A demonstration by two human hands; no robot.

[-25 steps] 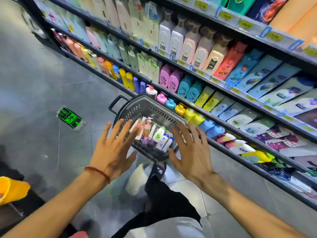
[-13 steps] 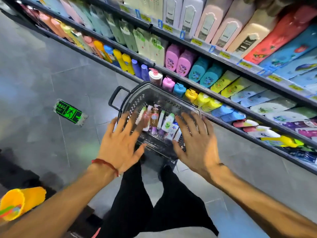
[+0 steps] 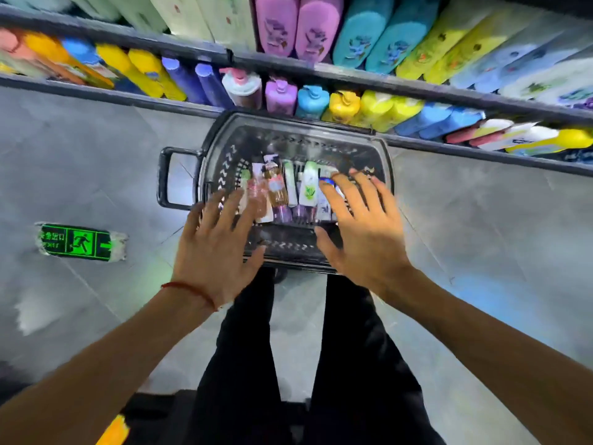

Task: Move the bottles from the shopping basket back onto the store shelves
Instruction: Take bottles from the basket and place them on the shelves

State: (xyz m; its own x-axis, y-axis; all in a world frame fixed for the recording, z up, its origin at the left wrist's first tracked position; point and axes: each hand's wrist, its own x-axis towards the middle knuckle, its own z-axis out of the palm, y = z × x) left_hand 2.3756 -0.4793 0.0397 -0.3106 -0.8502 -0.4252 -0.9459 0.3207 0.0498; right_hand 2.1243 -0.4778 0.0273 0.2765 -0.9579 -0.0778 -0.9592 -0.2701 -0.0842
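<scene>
While the shopping basket (image 3: pixel 221 165) sits just in front of the lowest of the store shelves (image 3: pixel 321 72), both hands hover over its near end, holding nothing. The left hand (image 3: pixel 215 248) has its fingers spread wide above the near-left corner, with a red string (image 3: pixel 189 287) on the wrist. The right hand (image 3: pixel 362 232) is spread too, fingertips over the right-side bottles, though I can't tell if they actually touch. The bottles (image 3: pixel 288 191) lie packed side by side in the basket bottom, including a white bottle with a green leaf (image 3: pixel 308 187) and an amber bottle (image 3: pixel 276 189). The handle (image 3: pixel 167 178) sticks out left, and a green exit sticker (image 3: pixel 80 242) is on the floor further left. All a bit blurry.
</scene>
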